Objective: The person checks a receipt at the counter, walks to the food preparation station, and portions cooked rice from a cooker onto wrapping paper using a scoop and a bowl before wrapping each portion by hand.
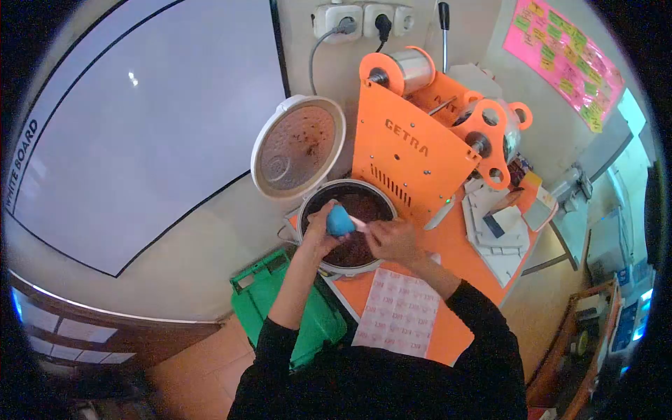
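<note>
My left hand (pixel 318 232) is closed around a small rounded blue cup (pixel 340 221), tilted over an open rice cooker (pixel 383 203). My right hand (pixel 393 240) grips a pale pink spoon-like utensil (pixel 360 225), whose tip meets the cup; its far end is hidden by the cup. Below both hands, a dark reddish-brown mass (pixel 360 206) shows inside the cooker. The cooker's round lid (pixel 299 148) stands raised against the wall, brown residue spotting its inner side.
An orange sealing machine (pixel 409 157) with film rolls stands behind the cooker. Printed paper sheets (pixel 399 313) lie on the orange table (pixel 455 308) in front. A green crate (pixel 280 301) sits lower left. White trays (pixel 497 231) are at the right, and a whiteboard (pixel 154 126) hangs on the wall.
</note>
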`<control>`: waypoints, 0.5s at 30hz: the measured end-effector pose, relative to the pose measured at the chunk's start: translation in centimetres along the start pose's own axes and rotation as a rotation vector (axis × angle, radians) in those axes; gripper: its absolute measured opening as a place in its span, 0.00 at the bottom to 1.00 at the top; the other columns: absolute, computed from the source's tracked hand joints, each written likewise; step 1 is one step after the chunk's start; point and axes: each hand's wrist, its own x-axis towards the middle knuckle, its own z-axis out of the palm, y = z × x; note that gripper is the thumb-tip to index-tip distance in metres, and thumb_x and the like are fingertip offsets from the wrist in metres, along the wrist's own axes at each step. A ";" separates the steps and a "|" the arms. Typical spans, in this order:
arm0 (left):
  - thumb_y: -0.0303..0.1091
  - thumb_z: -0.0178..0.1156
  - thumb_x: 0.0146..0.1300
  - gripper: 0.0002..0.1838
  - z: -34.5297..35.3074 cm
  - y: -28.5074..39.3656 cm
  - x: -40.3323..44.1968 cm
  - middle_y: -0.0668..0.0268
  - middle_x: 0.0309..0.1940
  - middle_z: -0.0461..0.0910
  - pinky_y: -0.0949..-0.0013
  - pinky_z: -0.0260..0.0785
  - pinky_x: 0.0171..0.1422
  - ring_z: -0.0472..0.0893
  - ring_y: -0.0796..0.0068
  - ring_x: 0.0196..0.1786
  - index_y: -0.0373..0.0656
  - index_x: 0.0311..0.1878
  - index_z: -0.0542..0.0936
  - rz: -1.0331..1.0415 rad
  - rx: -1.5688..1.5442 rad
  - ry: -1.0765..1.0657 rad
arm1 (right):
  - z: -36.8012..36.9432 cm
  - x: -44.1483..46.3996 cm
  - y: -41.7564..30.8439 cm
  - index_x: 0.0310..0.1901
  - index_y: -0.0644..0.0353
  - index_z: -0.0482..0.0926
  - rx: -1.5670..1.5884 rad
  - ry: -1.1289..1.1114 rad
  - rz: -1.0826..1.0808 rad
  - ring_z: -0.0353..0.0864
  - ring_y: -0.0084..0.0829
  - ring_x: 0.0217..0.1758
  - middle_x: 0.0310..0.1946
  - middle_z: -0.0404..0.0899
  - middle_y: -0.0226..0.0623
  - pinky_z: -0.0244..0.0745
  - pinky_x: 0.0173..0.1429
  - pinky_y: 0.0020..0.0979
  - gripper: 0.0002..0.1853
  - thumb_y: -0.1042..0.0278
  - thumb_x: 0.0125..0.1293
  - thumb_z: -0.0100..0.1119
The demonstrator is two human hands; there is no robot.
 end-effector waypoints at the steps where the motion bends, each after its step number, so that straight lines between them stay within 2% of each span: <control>1: 0.51 0.58 0.60 0.17 -0.4 0.3 -0.1 0.65 0.40 0.71 0.63 0.71 0.27 0.74 0.67 0.40 0.53 0.45 0.70 0.002 0.000 0.011 | -0.3 0.2 1.0 0.22 0.56 0.74 -0.030 -0.030 -0.049 0.74 0.38 0.12 0.13 0.75 0.38 0.72 0.19 0.38 0.09 0.62 0.54 0.56; 3: 0.51 0.57 0.61 0.17 -1.4 0.5 -0.3 0.64 0.38 0.71 0.64 0.71 0.29 0.74 0.66 0.39 0.54 0.47 0.69 0.075 -0.077 -0.039 | -1.1 1.3 2.3 0.23 0.56 0.74 -0.050 -0.064 -0.098 0.74 0.37 0.12 0.13 0.75 0.37 0.72 0.19 0.38 0.09 0.62 0.54 0.56; 5: 0.51 0.55 0.63 0.17 -2.5 0.7 -0.6 0.62 0.38 0.73 0.65 0.72 0.31 0.74 0.63 0.40 0.53 0.48 0.69 0.127 -0.080 -0.080 | -2.2 3.6 3.3 0.23 0.55 0.75 -0.206 -0.227 -0.185 0.76 0.36 0.16 0.15 0.75 0.34 0.71 0.18 0.37 0.07 0.64 0.55 0.55; 6: 0.51 0.54 0.64 0.17 -2.7 0.9 -1.0 0.62 0.40 0.73 0.65 0.72 0.32 0.75 0.62 0.41 0.53 0.48 0.68 0.126 -0.099 -0.100 | -1.4 4.5 3.6 0.23 0.55 0.75 -0.200 -0.226 -0.179 0.76 0.36 0.16 0.15 0.75 0.34 0.71 0.18 0.37 0.07 0.64 0.55 0.55; 8: 0.52 0.53 0.64 0.17 -3.2 0.8 -1.7 0.61 0.42 0.74 0.65 0.72 0.34 0.75 0.61 0.42 0.53 0.49 0.68 0.118 -0.118 -0.117 | 1.5 6.2 4.0 0.29 0.55 0.79 -0.321 -0.516 -0.150 0.79 0.38 0.19 0.16 0.76 0.36 0.73 0.20 0.39 0.06 0.64 0.55 0.55; 9: 0.52 0.52 0.65 0.18 -3.6 0.9 -1.9 0.61 0.43 0.74 0.64 0.72 0.35 0.76 0.61 0.44 0.52 0.50 0.68 0.114 -0.140 -0.146 | 3.3 6.7 4.3 0.29 0.55 0.79 -0.316 -0.517 -0.147 0.79 0.38 0.19 0.16 0.76 0.36 0.73 0.20 0.39 0.06 0.64 0.55 0.55; 12: 0.52 0.50 0.65 0.19 -3.6 1.3 -3.9 0.60 0.46 0.74 0.61 0.72 0.39 0.76 0.61 0.46 0.51 0.51 0.68 0.159 -0.157 -0.173 | 7.0 8.4 4.0 0.33 0.58 0.78 -0.125 -0.625 -0.263 0.83 0.38 0.28 0.24 0.80 0.42 0.77 0.28 0.39 0.11 0.62 0.49 0.56; 14: 0.52 0.49 0.66 0.20 -4.4 1.8 -4.8 0.60 0.46 0.74 0.60 0.72 0.40 0.76 0.61 0.46 0.50 0.52 0.67 0.209 -0.150 -0.168 | 7.1 9.8 2.9 0.34 0.58 0.80 -0.219 -0.900 -0.360 0.83 0.39 0.32 0.28 0.81 0.42 0.77 0.32 0.39 0.13 0.61 0.49 0.57; 15: 0.53 0.49 0.66 0.21 -5.1 1.8 -4.8 0.59 0.47 0.74 0.60 0.72 0.42 0.76 0.61 0.47 0.49 0.53 0.67 0.226 -0.160 -0.222 | 7.5 10.3 3.0 0.34 0.58 0.80 -0.215 -0.901 -0.370 0.83 0.39 0.32 0.28 0.81 0.42 0.77 0.32 0.39 0.13 0.61 0.49 0.57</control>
